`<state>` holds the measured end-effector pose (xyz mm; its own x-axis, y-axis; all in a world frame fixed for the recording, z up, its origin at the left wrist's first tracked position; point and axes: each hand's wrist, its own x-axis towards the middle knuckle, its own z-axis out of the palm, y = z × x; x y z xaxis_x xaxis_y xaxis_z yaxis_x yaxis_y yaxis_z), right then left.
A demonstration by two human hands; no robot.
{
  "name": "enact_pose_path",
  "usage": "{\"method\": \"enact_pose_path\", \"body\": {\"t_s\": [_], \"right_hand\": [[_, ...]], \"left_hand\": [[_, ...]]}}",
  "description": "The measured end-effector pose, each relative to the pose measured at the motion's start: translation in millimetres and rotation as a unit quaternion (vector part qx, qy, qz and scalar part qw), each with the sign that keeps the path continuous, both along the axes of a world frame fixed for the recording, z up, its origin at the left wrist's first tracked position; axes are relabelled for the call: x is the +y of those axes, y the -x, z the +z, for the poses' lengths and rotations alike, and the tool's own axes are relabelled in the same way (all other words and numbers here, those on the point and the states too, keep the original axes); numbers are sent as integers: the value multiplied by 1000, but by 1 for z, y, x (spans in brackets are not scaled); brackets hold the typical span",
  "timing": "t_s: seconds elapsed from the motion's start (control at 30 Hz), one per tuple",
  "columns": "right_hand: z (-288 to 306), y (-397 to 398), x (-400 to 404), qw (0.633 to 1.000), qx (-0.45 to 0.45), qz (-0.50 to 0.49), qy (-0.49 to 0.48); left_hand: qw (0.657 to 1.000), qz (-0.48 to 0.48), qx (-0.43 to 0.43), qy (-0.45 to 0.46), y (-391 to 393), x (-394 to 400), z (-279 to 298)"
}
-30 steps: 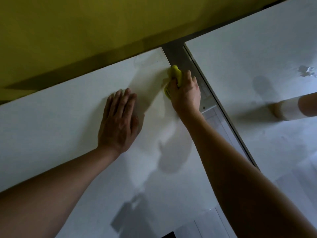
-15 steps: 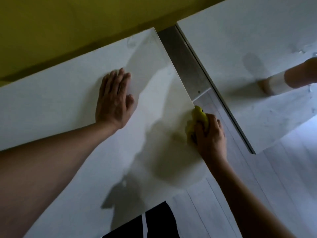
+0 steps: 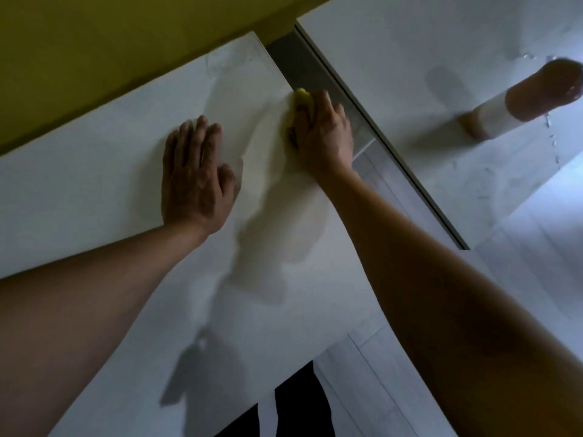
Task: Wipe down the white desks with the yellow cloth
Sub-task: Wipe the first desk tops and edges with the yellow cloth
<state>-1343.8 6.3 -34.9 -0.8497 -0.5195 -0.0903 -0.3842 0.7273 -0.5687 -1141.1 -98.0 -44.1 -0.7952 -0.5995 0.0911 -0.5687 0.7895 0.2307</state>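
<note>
A white desk (image 3: 94,184) fills the left and middle of the view. My left hand (image 3: 195,171) lies flat on it with straight fingers. My right hand (image 3: 321,130) grips the bunched yellow cloth (image 3: 303,99) and presses it on the desk's right edge, far along that edge. Only a small yellow part of the cloth shows past my fingers. Damp, darker streaks run down the desk between my hands. A second white desk (image 3: 394,52) stands to the right across a narrow gap.
A brown bottle with a white label (image 3: 517,102) stands on the second desk beside scattered water drops (image 3: 552,134). A yellow wall (image 3: 110,42) backs both desks. Pale floorboards (image 3: 536,279) show in the gap and at the lower right.
My right hand slid the cloth down the desk's right edge toward me, then back up it to the far part. My left hand stayed flat on the desk.
</note>
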Motion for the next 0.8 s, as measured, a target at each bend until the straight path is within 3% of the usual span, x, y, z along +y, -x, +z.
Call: {"method": "enact_pose_path", "body": {"t_s": [0.37, 0.47, 0.63, 0.8], "right_hand": [[1, -89, 214, 991, -3, -113, -70], [3, -91, 210, 989, 25, -113, -96], [10, -89, 179, 982, 61, -115, -138], [13, -76, 116, 987, 44, -114, -100]], "left_hand": [[1000, -11, -2, -17, -3, 2, 4], [998, -53, 7, -32, -19, 16, 11], [964, -256, -2, -70, -110, 112, 8], [962, -263, -38, -70, -167, 153, -4]]}}
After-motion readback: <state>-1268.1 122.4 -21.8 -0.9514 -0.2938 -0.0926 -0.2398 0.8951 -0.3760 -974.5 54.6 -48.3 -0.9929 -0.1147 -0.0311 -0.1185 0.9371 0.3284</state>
